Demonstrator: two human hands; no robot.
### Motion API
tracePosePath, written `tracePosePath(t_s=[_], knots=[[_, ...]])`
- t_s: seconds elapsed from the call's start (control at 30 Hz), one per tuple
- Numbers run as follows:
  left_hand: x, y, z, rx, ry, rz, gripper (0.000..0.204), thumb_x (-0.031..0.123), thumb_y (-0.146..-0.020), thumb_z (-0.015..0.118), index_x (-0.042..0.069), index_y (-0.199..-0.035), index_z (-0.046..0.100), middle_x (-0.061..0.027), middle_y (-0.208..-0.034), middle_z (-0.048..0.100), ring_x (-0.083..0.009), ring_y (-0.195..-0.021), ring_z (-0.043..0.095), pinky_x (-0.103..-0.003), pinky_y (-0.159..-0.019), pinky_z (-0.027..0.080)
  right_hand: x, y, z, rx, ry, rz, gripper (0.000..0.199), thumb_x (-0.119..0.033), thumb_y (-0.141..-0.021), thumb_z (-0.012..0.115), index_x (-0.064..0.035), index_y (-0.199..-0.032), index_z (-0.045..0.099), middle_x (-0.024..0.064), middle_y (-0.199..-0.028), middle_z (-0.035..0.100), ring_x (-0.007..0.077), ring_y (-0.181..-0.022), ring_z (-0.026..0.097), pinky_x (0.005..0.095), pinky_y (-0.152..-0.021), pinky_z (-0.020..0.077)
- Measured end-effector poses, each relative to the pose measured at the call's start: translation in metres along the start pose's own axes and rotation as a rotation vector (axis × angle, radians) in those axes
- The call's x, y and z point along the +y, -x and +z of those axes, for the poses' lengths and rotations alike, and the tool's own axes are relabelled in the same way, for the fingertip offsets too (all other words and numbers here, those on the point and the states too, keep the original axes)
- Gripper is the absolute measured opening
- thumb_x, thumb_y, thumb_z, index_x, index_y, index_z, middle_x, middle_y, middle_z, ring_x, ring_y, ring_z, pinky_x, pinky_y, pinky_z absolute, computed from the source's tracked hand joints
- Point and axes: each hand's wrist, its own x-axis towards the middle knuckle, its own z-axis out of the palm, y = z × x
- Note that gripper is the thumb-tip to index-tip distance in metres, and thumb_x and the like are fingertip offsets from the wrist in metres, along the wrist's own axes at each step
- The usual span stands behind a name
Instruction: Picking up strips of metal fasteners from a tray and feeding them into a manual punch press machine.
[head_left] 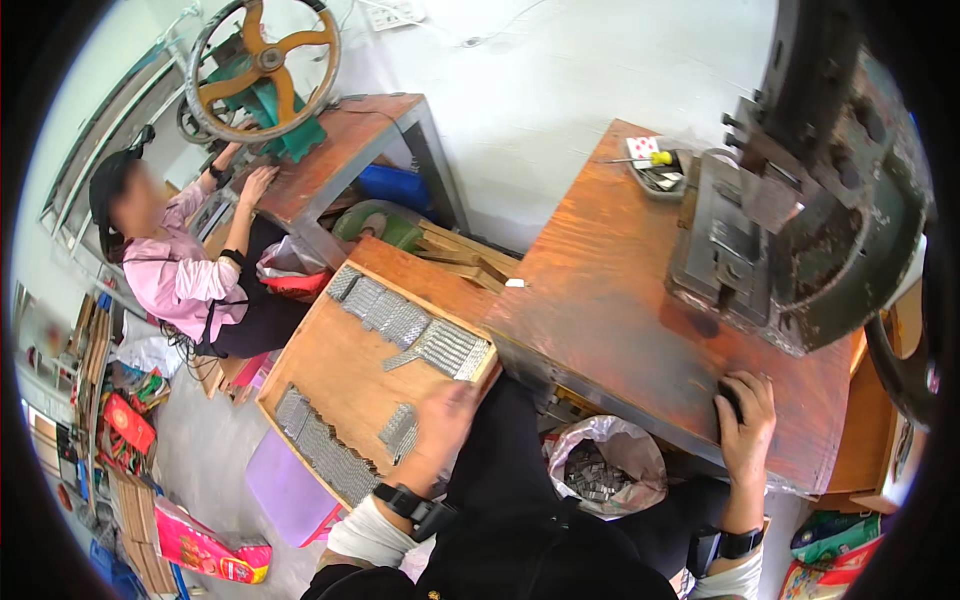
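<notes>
Over the right side of a shallow wooden tray [340, 345] is my left hand [447, 418], its fingers smeared by motion. Beside it lies a small cluster of grey metal pieces [400, 428]. Rows of similar pieces [405, 325] line the tray's far side, and another long band [325, 445] runs along the near left side. My right hand [750, 418] rests at the front edge of the brown workbench [600, 270], fingers curled round a small dark thing that I cannot make out. A heavy press [740, 230] stands on the bench beyond that hand.
A lined container of metal bits [600, 470] stands below the bench edge. On the bench, a small dish [660, 180] holds pieces and a yellow-handled screwdriver [655, 158]. At left, a person in pink [190, 265] works at a machine with a large handwheel [268, 60]. A purple stool [285, 485] is under the tray.
</notes>
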Motion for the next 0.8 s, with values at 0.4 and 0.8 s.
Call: tracePosePath(t_s=[0.4,0.8], knots=[[-0.059,-0.061,-0.016,0.136,-0.316,0.174,0.042,0.027,-0.073,0.075,0.010,-0.110,0.065,-0.0153,-0.110,0.056,-0.0361,-0.109,0.048,-0.042,-0.094,0.039,-0.011,-0.002,0.005,-0.041,0.100,0.045,0.016,0.002,-0.077,0.060,0.0039,-0.092,0.062,0.0172,-0.099,0.059,0.0356,-0.095,0.055,0.0404,-0.087,0.0435],[-0.074,-0.068,-0.018,-0.165,-0.275,-0.070,0.063,0.037,-0.065,0.081,0.018,-0.122,0.061,-0.0116,-0.133,0.051,-0.0335,-0.128,0.036,-0.053,-0.103,0.021,-0.011,-0.003,0.008,-0.040,0.125,0.038,0.015,0.002,-0.078,0.059,0.0044,-0.093,0.061,0.0173,-0.099,0.058,0.0352,-0.094,0.055,0.0398,-0.086,0.0437]])
